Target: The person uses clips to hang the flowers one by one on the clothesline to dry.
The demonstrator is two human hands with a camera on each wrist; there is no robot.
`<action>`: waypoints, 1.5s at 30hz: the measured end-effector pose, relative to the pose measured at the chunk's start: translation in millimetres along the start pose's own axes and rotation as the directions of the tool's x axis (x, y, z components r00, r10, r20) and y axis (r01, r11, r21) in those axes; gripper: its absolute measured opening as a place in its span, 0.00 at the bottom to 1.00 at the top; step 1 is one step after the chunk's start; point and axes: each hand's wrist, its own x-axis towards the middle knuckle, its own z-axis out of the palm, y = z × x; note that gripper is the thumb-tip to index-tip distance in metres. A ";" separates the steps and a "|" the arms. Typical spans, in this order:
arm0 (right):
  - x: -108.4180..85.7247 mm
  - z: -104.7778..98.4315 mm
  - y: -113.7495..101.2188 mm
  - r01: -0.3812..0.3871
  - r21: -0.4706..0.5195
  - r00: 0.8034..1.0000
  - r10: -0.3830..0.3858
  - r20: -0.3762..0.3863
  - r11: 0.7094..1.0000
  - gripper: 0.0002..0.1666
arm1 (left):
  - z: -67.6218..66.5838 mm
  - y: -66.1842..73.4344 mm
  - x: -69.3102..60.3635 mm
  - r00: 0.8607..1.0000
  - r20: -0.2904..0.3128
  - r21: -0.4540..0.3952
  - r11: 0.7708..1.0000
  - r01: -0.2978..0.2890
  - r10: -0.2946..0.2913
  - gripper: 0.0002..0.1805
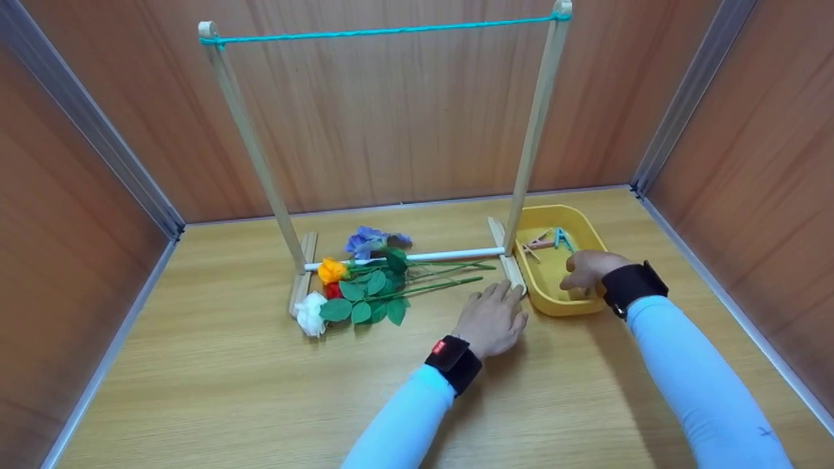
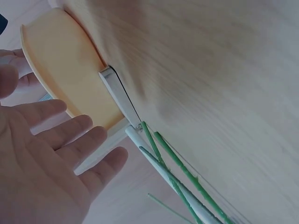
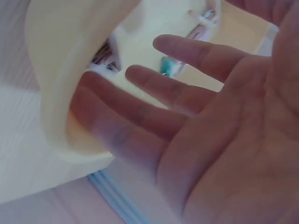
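My right hand [image 1: 589,268] reaches over the rim into a yellow tray [image 1: 561,307]. In the right wrist view its fingers [image 3: 182,51] are spread and hold nothing. Several small clothespins lie in the tray, among them a teal clothespin [image 1: 562,239] and a pinkish clothespin [image 1: 539,245]; a dark one [image 3: 105,53] shows close to the fingertips. My left hand [image 1: 492,321] is palm down in front of the stand's right foot [image 1: 511,270], its fingers extended with nothing in them. Left of it lie artificial flowers, their green stems [image 2: 187,175] pointing toward the hand.
A wooden stand has two posts [image 1: 541,111], a white crossbar [image 1: 456,254] and a teal cord [image 1: 391,30] strung across the top. White [image 1: 311,314], orange [image 1: 332,271], red [image 1: 333,290] and blue-purple flowers [image 1: 368,241] lie by its left foot. Wood-grain panels [image 1: 404,130] enclose the table.
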 end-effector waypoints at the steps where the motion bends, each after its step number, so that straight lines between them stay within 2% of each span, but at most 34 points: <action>1: 1.4 -0.6 0.9 -0.009 0.023 1.000 0.008 0.008 1.000 0.38 | 0.8 0.7 0.6 1.000 0.000 -0.006 1.000 0.001 -0.001 0.31; 6: 7.4 -2.3 3.0 -0.030 0.111 0.999 0.027 0.032 0.993 0.34 | 3.2 2.6 2.0 1.000 -0.014 -0.017 1.000 0.001 -0.002 0.31; 11: 10.7 -2.7 3.4 -0.044 0.155 0.998 0.037 0.045 0.987 0.27 | 3.1 2.3 3.3 1.000 -0.019 -0.022 1.000 0.006 -0.006 0.31; 15: 13.0 -1.9 5.7 -0.034 0.162 0.998 0.025 0.058 0.986 0.19 | 4.2 1.5 4.2 1.000 -0.011 -0.023 1.000 0.017 -0.017 0.32; 19: 15.8 -1.3 7.1 -0.020 0.154 0.997 0.008 0.078 0.988 0.17 | 5.2 -0.2 5.0 1.000 -0.019 -0.007 1.000 0.018 -0.018 0.32; 25: 18.7 -1.9 8.4 0.082 0.090 0.996 -0.085 0.025 0.993 0.22 | 1.7 -2.5 3.4 1.000 -0.027 -0.010 1.000 0.016 -0.017 0.32; 28: 19.1 -2.2 7.8 0.119 0.117 0.993 -0.118 -0.016 0.986 0.24 | 0.2 -4.5 1.7 0.999 -0.037 -0.020 1.000 0.013 -0.014 0.32; 31: 17.1 -2.5 4.6 0.151 0.172 0.988 -0.140 -0.071 0.973 0.21 | -0.6 -7.1 0.1 0.998 -0.061 -0.024 1.000 0.007 -0.009 0.32; 34: 13.1 -1.0 -1.4 0.213 0.204 0.969 -0.179 -0.170 0.956 0.16 | -1.3 -10.1 -1.4 0.997 -0.082 -0.040 0.999 0.008 -0.011 0.31; 36: 9.6 1.0 -7.3 0.258 0.208 0.948 -0.206 -0.242 0.943 0.13 | -1.5 -12.4 -2.1 0.995 -0.094 -0.054 0.998 0.013 -0.018 0.31; 42: -1.6 9.2 -30.8 0.361 0.201 0.878 -0.259 -0.403 0.911 0.13 | -4.3 -20.5 -6.0 0.992 -0.122 -0.077 0.997 0.020 -0.029 0.30; 45: -6.9 16.0 -44.3 0.421 0.232 0.834 -0.274 -0.479 0.877 0.13 | -5.5 -25.7 -9.3 0.990 -0.134 -0.094 0.995 0.024 -0.037 0.30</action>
